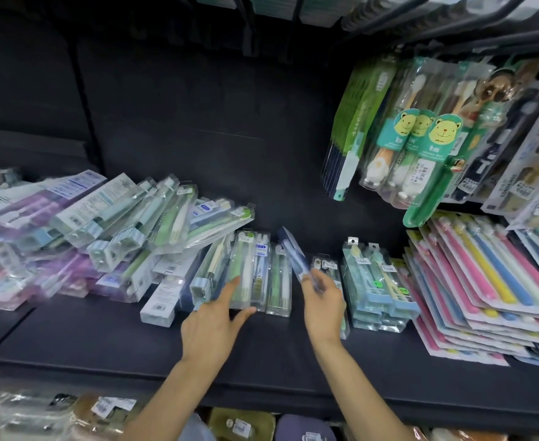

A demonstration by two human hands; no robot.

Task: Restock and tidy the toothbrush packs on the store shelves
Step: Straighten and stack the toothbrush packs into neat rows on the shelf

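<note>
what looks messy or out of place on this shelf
The pile of clear packs on the left is toppled, leaning at mixed angles over one another. One white box juts out towards the shelf edge. The right hand holds a blue pack tilted.

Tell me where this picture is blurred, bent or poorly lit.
Head view: the heaped packs at left are smeared by motion blur, as is the dark blue pack held by the right hand; the left hand is sharper. Wide-angle bending curves the shelf edge and tilts the hanging packs. The back panel is dim; clear plastic catches glare.
</note>
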